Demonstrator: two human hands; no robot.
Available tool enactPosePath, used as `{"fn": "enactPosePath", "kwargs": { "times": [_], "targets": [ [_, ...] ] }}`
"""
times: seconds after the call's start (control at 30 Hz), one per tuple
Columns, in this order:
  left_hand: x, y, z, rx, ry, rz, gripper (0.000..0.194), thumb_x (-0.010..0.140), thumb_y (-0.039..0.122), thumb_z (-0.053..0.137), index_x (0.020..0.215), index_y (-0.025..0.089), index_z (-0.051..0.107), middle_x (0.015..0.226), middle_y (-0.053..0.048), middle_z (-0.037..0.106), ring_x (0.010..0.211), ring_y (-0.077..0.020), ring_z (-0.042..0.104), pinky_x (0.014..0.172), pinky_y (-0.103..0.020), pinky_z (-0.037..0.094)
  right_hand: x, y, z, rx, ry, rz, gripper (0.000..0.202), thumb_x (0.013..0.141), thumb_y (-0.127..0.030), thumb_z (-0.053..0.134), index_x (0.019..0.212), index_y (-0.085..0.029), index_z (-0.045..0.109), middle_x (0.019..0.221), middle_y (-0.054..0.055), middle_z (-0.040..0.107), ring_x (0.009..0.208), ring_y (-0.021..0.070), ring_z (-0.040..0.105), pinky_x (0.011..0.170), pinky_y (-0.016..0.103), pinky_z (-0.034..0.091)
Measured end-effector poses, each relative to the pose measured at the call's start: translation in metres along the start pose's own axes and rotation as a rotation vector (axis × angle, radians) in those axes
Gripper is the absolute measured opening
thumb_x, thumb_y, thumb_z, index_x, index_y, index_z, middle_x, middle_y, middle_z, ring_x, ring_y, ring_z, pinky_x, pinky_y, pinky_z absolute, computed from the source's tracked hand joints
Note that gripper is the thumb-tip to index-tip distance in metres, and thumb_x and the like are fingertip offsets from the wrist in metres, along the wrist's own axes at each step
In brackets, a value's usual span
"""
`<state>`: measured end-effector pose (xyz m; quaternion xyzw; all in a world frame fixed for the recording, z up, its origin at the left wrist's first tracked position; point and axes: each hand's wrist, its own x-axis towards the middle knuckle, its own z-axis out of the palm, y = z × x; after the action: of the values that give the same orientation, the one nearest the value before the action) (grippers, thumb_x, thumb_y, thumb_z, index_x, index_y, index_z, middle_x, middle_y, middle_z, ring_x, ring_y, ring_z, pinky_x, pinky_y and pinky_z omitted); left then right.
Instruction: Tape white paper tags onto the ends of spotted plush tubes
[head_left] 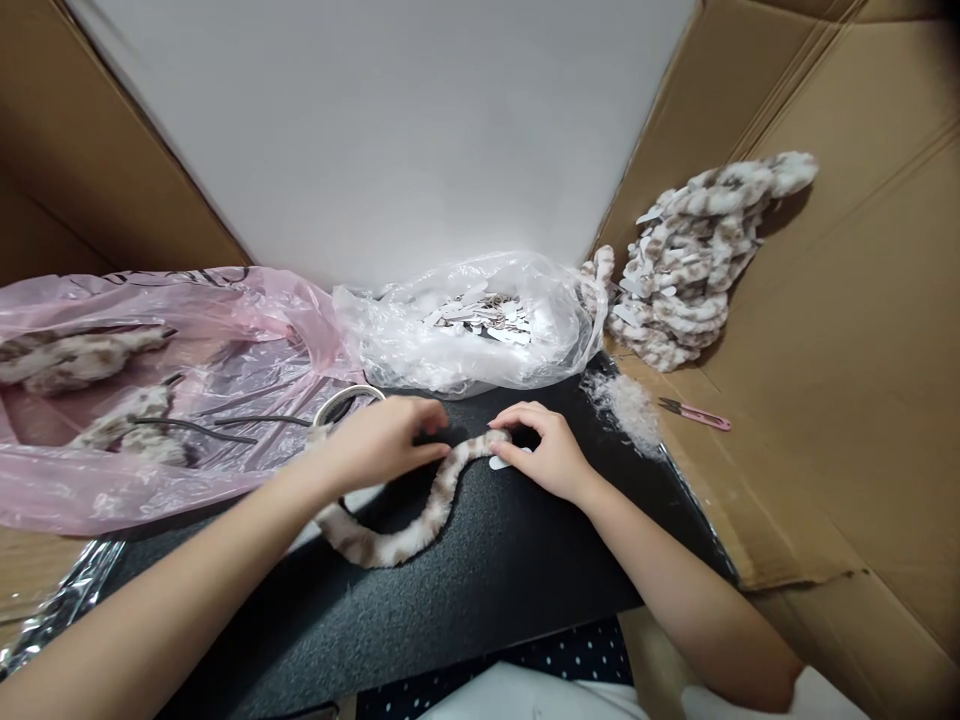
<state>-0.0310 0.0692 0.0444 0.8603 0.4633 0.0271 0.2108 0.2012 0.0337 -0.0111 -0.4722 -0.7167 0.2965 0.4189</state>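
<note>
A furry cord, white with brown patches, curves over the black work surface in front of me. My right hand pinches its far end between thumb and fingers. A small white tag shows under that thumb. Just left of the cord's upper stretch is my left hand, its thumb pointing at the cord and apart from the curled fingers. Whether the thumb touches the fur I cannot tell. The cord's other end is hidden behind my left forearm. A roll of tape lies partly behind my left wrist.
At left a pink plastic bag holds furry pieces with dark rods sticking out. A clear bag of white tags stands behind my hands. Furry cords are piled at right, near loose fluff and pink thread snips. Cardboard walls enclose the surface.
</note>
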Motion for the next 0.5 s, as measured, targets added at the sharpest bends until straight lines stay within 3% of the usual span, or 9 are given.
{"fn": "enactPosePath", "kwargs": {
  "times": [0.13, 0.23, 0.37, 0.5],
  "targets": [
    [-0.014, -0.02, -0.034, 0.267, -0.066, -0.224, 0.015, 0.069, 0.03, 0.07, 0.081, 0.021, 0.066, 0.081, -0.005, 0.068, 0.065, -0.0215, 0.059, 0.052, -0.026, 0.034, 0.003, 0.001, -0.003, 0.183, 0.135, 0.081, 0.01, 0.08, -0.027, 0.065, 0.083, -0.019, 0.07, 0.087, 0.005, 0.07, 0.08, 0.0181, 0.062, 0.074, 0.031, 0.047],
    [-0.018, -0.026, -0.038, 0.371, -0.128, -0.325, 0.011, 0.063, 0.021, 0.072, 0.072, 0.018, 0.067, 0.073, -0.007, 0.064, 0.062, -0.0215, 0.055, 0.052, -0.026, 0.03, 0.006, 0.003, -0.005, 0.266, 0.2, 0.149, 0.015, 0.081, -0.032, 0.062, 0.078, -0.019, 0.069, 0.081, 0.004, 0.069, 0.077, 0.0184, 0.062, 0.071, 0.03, 0.046],
    [-0.012, -0.028, -0.029, 0.321, -0.173, -0.32, 0.003, 0.062, 0.014, 0.067, 0.062, 0.016, 0.064, 0.065, -0.005, 0.058, 0.057, -0.0181, 0.05, 0.054, -0.028, 0.03, 0.007, 0.008, -0.007, 0.294, 0.268, 0.17, 0.016, 0.08, -0.033, 0.062, 0.074, -0.018, 0.066, 0.076, 0.003, 0.067, 0.075, 0.0186, 0.06, 0.069, 0.03, 0.046],
    [-0.013, -0.034, -0.038, 0.203, -0.156, -0.204, 0.012, 0.076, 0.022, 0.058, 0.065, 0.018, 0.061, 0.064, -0.003, 0.059, 0.058, -0.0176, 0.051, 0.057, -0.029, 0.033, 0.005, 0.005, -0.008, 0.213, 0.319, 0.061, 0.013, 0.082, -0.026, 0.06, 0.074, -0.019, 0.065, 0.078, 0.003, 0.064, 0.076, 0.0176, 0.059, 0.069, 0.03, 0.045]
  ]
}}
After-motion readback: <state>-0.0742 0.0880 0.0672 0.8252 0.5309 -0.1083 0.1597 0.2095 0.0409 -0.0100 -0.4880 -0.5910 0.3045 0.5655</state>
